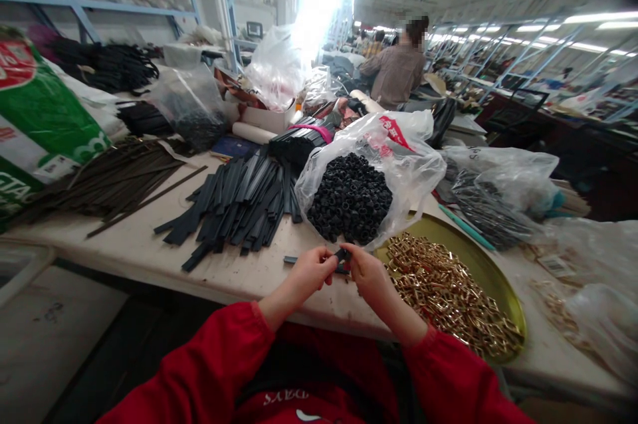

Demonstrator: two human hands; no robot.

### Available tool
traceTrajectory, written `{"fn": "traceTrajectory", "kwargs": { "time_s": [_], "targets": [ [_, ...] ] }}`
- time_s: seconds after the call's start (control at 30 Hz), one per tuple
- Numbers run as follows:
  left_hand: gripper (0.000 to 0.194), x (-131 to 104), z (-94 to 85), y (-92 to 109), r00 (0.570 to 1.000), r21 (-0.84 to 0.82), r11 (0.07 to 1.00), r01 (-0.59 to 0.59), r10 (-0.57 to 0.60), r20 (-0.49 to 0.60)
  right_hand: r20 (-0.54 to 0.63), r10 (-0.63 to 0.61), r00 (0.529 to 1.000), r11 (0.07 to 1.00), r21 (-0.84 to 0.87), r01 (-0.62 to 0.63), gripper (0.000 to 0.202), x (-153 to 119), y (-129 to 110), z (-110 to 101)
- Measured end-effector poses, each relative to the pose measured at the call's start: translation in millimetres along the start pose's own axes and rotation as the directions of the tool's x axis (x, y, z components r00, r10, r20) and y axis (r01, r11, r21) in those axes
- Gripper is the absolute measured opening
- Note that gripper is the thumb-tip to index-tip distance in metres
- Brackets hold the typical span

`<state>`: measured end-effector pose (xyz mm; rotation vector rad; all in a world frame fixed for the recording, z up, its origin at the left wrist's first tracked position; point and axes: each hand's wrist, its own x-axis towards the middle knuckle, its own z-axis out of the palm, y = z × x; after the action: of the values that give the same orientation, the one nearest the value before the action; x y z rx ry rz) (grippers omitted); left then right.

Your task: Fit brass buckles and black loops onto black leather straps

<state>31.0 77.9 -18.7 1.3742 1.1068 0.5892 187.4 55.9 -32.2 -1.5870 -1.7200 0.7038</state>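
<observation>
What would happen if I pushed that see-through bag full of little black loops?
The plastic bag would probably crumple and feel floppy, since its thin sides already sag in folds. Some black loops might spill out, because the bag's mouth gapes wide. Loose ones could roll a little, as many look round and hollow.

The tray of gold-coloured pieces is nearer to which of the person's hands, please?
Right. The right hand is beside the left edge of the tray in the picture; the left hand is farther left, beyond the right hand.
</observation>
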Motion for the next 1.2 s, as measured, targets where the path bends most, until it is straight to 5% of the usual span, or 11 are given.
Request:
{"fn": "traceTrajectory", "kwargs": {
  "time_s": [0.1, 0.2, 0.3, 0.37, 0.47, 0.6, 0.73, 0.83, 0.93, 1.2],
  "targets": [
    [0.022, -7, 1.5, -3, 0.980, 0.317, 0.938, -0.140, 0.177, -0.090, 0.134, 0.219, 0.966, 0.923, 0.293, -0.250, 0.040, -4, -5, 4],
    [0.025, -15, 5.0, -2, 0.946, 0.664, 0.733, -0.147, 0.299, -0.121, 0.287, 0.366, 0.885, 0.677, 0.571, -0.465, 0.045, -9, -12, 3],
    [0.027, -20, 9.0, -2, 0.940, 0.786, 0.603, -0.136, 0.330, -0.091, 0.364, 0.400, 0.841, 0.435, 0.732, -0.524, 0.034, -14, -16, -1],
    [0.026, -21, 10.5, -3, 0.935, 0.778, 0.610, -0.151, 0.344, -0.088, 0.337, 0.402, 0.852, 0.379, 0.786, -0.489, 0.028, -16, -15, -1],
    [0.024, -20, 9.4, -2, 0.956, 0.628, 0.761, -0.164, 0.281, -0.090, 0.229, 0.406, 0.885, 0.436, 0.802, -0.408, 0.035, -19, -10, 3],
    [0.025, -18, 4.7, 0, 0.998, 0.298, 0.953, -0.057, 0.045, 0.046, 0.044, 0.349, 0.936, 0.619, 0.738, -0.266, 0.042, -25, -5, 11],
    [0.026, -21, 6.0, -2, 0.995, 0.278, 0.956, -0.091, 0.075, 0.067, 0.051, 0.311, 0.949, 0.639, 0.727, -0.249, 0.038, -31, -8, 15],
    [0.025, -24, 12.2, -7, 0.983, 0.306, 0.937, -0.167, 0.180, -0.017, 0.073, 0.334, 0.940, 0.560, 0.787, -0.260, 0.038, -33, -12, 17],
    [0.024, -27, 17.5, -12, 0.970, 0.294, 0.935, -0.197, 0.230, -0.082, 0.025, 0.357, 0.934, 0.577, 0.780, -0.242, 0.031, -33, -13, 18],
    [0.029, -31, 11.2, -16, 0.988, 0.120, 0.982, -0.148, 0.152, -0.027, 0.063, 0.368, 0.928, 0.643, 0.703, -0.303, 0.027, -42, -19, 21]
  ]
}}
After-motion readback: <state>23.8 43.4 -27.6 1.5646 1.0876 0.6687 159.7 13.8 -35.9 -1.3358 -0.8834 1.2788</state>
